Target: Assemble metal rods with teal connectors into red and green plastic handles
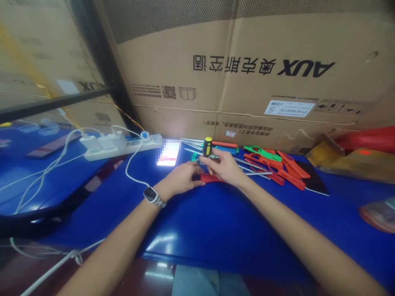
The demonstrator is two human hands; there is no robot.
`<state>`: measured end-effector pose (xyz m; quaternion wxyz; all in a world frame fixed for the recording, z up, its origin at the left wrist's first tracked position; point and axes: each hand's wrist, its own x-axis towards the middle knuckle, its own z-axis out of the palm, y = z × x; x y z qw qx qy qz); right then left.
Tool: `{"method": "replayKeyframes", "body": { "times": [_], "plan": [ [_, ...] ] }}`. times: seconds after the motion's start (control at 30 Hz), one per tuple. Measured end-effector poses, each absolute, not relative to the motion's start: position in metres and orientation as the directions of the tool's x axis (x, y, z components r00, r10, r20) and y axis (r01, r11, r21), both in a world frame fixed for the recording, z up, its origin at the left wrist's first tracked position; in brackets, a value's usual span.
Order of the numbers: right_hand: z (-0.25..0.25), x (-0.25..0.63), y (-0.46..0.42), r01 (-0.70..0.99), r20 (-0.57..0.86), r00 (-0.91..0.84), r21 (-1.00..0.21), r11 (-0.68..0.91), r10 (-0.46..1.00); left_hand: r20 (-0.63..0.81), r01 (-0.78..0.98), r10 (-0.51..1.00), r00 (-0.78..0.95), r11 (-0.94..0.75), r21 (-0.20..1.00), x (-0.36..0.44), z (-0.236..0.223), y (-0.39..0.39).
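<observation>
Surface: a glossy blue table [173,230], with a dark frame [101,61] at left and a tall cardboard wall [173,61] behind, its AUX print upside down.
Left end: a white power strip [123,151] with plugs [114,141] and cables [131,170]; right of it a lit phone [169,154].
Left hand [184,179]: wears a watch [150,195]; thumb and fingertips are clamped on the left end of the red handle [211,178].
Screwdriver [208,146]: black and yellow, in front of the cardboard wall, above the red handle; its long axis is near upright, butt up. Its lower part is hidden.
Right hand [226,167]: thumb and fingers pinched on the low end of the screwdriver.
Right of centre: metal rods [257,174] running roughly sideways, beside red tools [277,164] and a green tool [262,152]; a dark tablet [314,179] lies partly under the red tools.
Containers: a yellow packet [364,164] by a red bag [370,138]; a clear tub [381,214] at the right edge, its contents too blurred to tell.
</observation>
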<state>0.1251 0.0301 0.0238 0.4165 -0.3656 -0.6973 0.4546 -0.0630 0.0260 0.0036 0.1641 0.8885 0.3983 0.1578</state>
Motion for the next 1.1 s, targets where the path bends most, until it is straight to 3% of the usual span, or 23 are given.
{"method": "replayKeyframes", "body": {
  "times": [0.1, 0.27, 0.53, 0.7, 0.87, 0.97, 1.1],
  "plan": [
    [0.017, 0.119, 0.034, 0.110, 0.322, -0.266, -0.926, 0.360, 0.909, 0.154, 0.649, 0.757, 0.635, -0.631, 0.426, -0.063, 0.004, 0.026],
    [0.010, 0.107, 0.031, 0.035, 0.263, -0.238, -0.960, 0.279, 0.935, 0.156, 0.636, 0.751, 0.641, -0.634, 0.441, -0.063, 0.003, 0.028],
    [0.025, 0.125, 0.027, 0.036, 0.165, -0.549, -0.975, 0.221, 0.819, 0.164, 0.635, 0.757, 0.633, -0.628, 0.450, -0.063, 0.004, 0.025],
    [0.022, 0.123, 0.030, 0.088, 0.329, -0.314, -0.924, 0.372, 0.891, 0.153, 0.656, 0.770, 0.620, -0.615, 0.437, -0.063, 0.002, 0.026],
    [0.011, 0.107, 0.028, -0.003, 0.222, -0.224, -0.974, 0.227, 0.949, 0.177, 0.644, 0.765, 0.619, -0.624, 0.442, -0.063, 0.001, 0.026],
    [0.013, 0.110, 0.026, -0.029, 0.214, -0.279, -0.976, 0.215, 0.936, 0.167, 0.647, 0.762, 0.626, -0.627, 0.435, -0.062, 0.003, 0.025],
    [0.023, 0.125, 0.027, -0.037, 0.183, -0.482, -0.981, 0.189, 0.857, 0.150, 0.649, 0.759, 0.634, -0.627, 0.430, -0.063, 0.003, 0.025]
  ]
}}
